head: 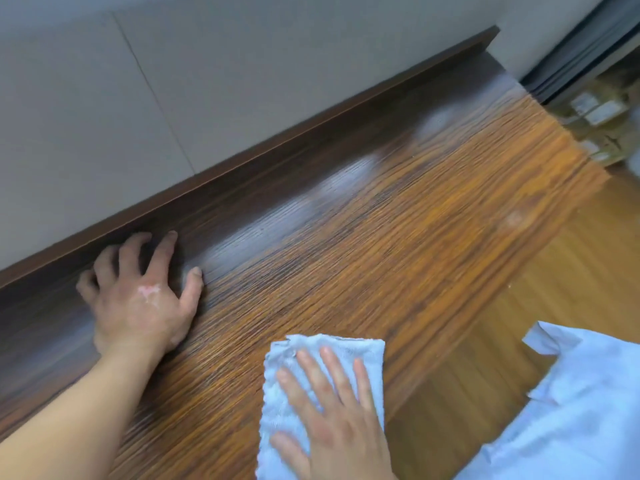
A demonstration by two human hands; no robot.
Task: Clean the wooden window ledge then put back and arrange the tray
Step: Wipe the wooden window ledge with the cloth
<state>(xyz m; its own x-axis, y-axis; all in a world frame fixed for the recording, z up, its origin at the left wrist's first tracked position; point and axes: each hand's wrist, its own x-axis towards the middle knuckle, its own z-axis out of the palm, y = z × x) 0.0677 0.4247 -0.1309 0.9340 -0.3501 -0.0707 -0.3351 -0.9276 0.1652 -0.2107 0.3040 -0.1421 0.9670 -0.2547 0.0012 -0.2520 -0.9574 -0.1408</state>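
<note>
The wooden window ledge (363, 244) runs diagonally from the lower left to the upper right, dark brown with strong grain and pale glare patches. My left hand (142, 299) rests flat on it near the raised back strip (277, 140), fingers spread, holding nothing. My right hand (336, 410) lies palm down with spread fingers on a folded white cloth (322, 368), pressing it onto the ledge near the front edge. No tray is in view.
A pale wall (173, 81) rises behind the ledge. Lighter wooden floor (519, 323) lies below the front edge at the right. White fabric (571, 410) fills the lower right corner. A dark window frame (581, 53) and blurred outdoor shapes sit at the top right.
</note>
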